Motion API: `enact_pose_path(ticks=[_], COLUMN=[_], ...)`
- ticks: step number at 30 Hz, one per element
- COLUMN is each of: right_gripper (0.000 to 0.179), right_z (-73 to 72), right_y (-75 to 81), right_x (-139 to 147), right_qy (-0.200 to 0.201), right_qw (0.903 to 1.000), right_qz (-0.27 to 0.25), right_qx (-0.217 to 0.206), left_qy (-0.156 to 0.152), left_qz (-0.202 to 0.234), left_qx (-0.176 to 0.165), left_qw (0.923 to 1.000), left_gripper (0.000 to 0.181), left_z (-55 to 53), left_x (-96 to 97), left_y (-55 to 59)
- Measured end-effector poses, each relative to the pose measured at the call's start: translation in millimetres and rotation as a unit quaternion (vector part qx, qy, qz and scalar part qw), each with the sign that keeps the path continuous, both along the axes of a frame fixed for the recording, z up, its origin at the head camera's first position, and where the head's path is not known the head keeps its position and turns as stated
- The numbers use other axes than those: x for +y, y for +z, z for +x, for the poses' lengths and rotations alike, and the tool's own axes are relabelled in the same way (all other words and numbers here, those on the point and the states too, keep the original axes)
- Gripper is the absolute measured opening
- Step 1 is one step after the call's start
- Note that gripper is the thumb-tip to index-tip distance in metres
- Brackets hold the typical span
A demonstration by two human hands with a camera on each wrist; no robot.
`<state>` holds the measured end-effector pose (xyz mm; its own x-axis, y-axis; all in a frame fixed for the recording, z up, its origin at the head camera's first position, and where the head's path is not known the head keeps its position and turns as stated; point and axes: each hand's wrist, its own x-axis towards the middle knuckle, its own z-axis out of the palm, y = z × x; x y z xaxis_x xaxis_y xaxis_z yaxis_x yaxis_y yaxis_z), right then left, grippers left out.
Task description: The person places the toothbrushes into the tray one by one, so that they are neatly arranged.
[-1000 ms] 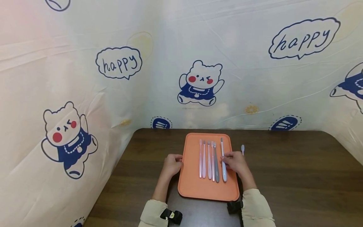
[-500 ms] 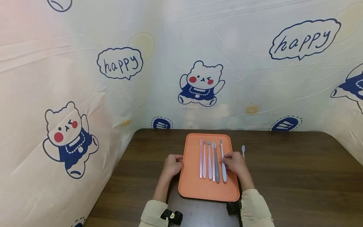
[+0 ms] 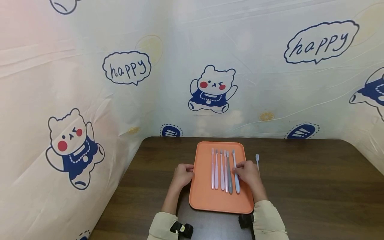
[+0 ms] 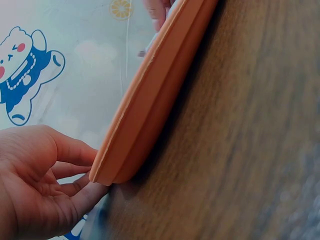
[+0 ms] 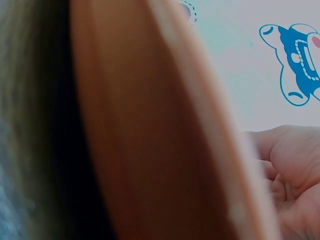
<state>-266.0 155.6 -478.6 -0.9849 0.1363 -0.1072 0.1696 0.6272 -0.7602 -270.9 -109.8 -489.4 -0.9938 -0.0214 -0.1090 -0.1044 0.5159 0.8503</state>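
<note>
An orange tray (image 3: 207, 202) lies on the table, with several toothbrushes side by side on it. Pink and pale-purple ones, such as the pink toothbrush (image 3: 212, 170), lie left of a dark grey toothbrush (image 3: 229, 181). My right hand (image 3: 248, 172) pinches a light blue toothbrush (image 3: 237, 186) by its handle, over the tray's right part, slightly apart from the grey one. At the tray's left edge my left hand (image 3: 182, 175) grips the rim; the left wrist view shows thumb and fingers (image 4: 75, 152) at the tray's corner. The tray's wall (image 5: 145, 125) hides my right fingertips in the right wrist view.
Another toothbrush (image 3: 257, 158) with a pale blue head lies on the brown wooden table (image 3: 303, 180), right of the tray and partly behind my right hand. A printed curtain (image 3: 258, 83) with bears stands behind and at both sides.
The head end of the light blue toothbrush has shifted slightly left and toward me, still pinched by my right hand. My left hand stays at the tray's edge.
</note>
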Motion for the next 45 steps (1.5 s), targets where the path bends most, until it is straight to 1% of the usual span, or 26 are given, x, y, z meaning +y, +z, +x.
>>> enact_pose_path(ticks=[6,11,15,23,31,40,45], right_gripper=[0.025,0.026,0.026,0.029,0.032,0.034,0.036], right_z=[-0.3,-0.5,0.2,3.0,4.8,5.3,8.2], right_y=[-0.6,0.1,1.7,4.3,6.0,5.0,6.1], right_x=[0,0,0,1,12,21,24], right_qy=[-0.006,-0.006,-0.005,0.003,0.007,0.017,0.011], right_qw=[1.0000,0.9999,1.0000,0.9996,0.9991,0.9952,0.9940], right_qz=[0.001,0.011,0.003,-0.028,-0.036,-0.095,-0.109], right_qx=[-0.007,-0.001,0.007,0.005,0.019,0.016,0.009], left_qy=[-0.002,-0.002,-0.003,-0.006,-0.005,-0.003,-0.003], left_qz=[-0.001,0.000,0.001,-0.002,0.001,-0.002,0.003], left_qx=[-0.003,-0.002,-0.003,0.001,0.004,0.004,-0.001], left_qw=[1.0000,1.0000,1.0000,1.0000,1.0000,1.0000,1.0000], left_gripper=[0.036,0.037,0.036,0.037,0.037,0.037,0.037], left_z=[0.9,0.9,1.1,1.5,0.2,0.0,0.1], left_x=[0.7,0.9,0.7,0.2,0.5,1.1,1.0], left_y=[0.2,0.8,0.8,-0.8,-0.6,-1.1,-0.9])
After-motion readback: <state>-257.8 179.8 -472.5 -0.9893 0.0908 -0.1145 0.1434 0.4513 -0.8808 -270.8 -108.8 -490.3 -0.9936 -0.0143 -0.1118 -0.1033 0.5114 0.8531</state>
